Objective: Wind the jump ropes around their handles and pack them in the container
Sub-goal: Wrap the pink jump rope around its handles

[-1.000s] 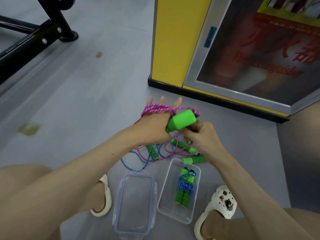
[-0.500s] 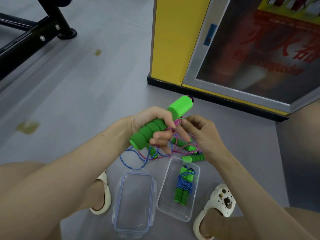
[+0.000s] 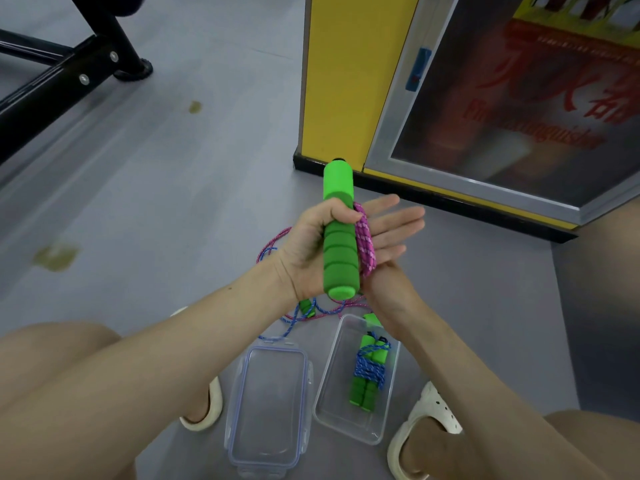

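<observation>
Above the container (image 3: pixel 337 412), the left hand (image 3: pixel 304 247) clamps a green handle (image 3: pixel 339 258) upright under its thumb (fingers straight), pink rope (image 3: pixel 365 244) coiled alongside. I cannot tell how the right hand's (image 3: pixel 388 289) fingers lie. A wound blue rope (image 3: pixel 369 372) lies inside the container.

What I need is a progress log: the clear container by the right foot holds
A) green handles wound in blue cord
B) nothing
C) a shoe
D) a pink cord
A: the container holds a bundle of green handles wrapped in blue cord; the pink cord rests up against the right hand.
</observation>
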Available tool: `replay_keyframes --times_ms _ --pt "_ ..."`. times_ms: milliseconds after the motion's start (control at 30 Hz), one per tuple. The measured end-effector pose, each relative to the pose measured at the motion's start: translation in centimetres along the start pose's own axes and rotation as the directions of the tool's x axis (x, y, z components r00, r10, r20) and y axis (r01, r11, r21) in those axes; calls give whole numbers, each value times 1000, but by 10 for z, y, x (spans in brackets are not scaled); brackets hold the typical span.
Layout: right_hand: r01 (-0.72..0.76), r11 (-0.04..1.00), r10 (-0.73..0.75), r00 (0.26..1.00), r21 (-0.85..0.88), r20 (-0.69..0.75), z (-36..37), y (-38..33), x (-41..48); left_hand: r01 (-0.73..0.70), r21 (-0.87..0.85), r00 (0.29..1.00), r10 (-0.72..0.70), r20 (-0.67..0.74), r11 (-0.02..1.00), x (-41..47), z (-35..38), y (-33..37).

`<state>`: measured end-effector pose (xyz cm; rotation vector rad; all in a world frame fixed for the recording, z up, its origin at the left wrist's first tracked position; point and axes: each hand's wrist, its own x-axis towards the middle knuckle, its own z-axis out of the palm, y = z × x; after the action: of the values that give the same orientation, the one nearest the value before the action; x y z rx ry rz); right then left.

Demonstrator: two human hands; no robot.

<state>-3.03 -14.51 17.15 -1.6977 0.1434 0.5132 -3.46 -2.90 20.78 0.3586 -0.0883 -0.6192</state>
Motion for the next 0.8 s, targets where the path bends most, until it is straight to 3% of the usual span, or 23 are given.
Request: replay_keyframes --times_ms 67,200,300,400,467,533,567,700,800 --pt "-30 1000 30 997 3 65 -1 2 -2 -76 25 989 78 -123 997 2 3 4" --pt "32 999 -25 979 -33 202 3 4 -10 -190 233 867 274 -416 954 5 11 18" --pt "114 992 -100 974 -60 201 -1 -6 -12 13 549 854 276 -441 835 2 12 21" --pt "264 918 -230 962 -295 145 -9 -6 -5 234 766 854 250 -457 599 0 10 25" --pt "329 828 -312 943 -455 113 -14 -4 -2 394 876 837 285 -467 279 -3 8 26" --pt "364 766 -373 923 -530 96 -17 -7 -3 475 879 841 317 -438 -46 -5 4 25" --pt "368 734 -389 917 -571 90 -18 -8 -3 483 865 849 318 -422 -140 -7 0 24" --pt "408 670 -427 895 -620 128 -17 -7 -2 552 751 830 327 -452 -362 -13 -11 23" --pt "370 774 -376 921 -514 98 -16 -8 -2 604 695 797 326 -509 -391 -14 -7 25"
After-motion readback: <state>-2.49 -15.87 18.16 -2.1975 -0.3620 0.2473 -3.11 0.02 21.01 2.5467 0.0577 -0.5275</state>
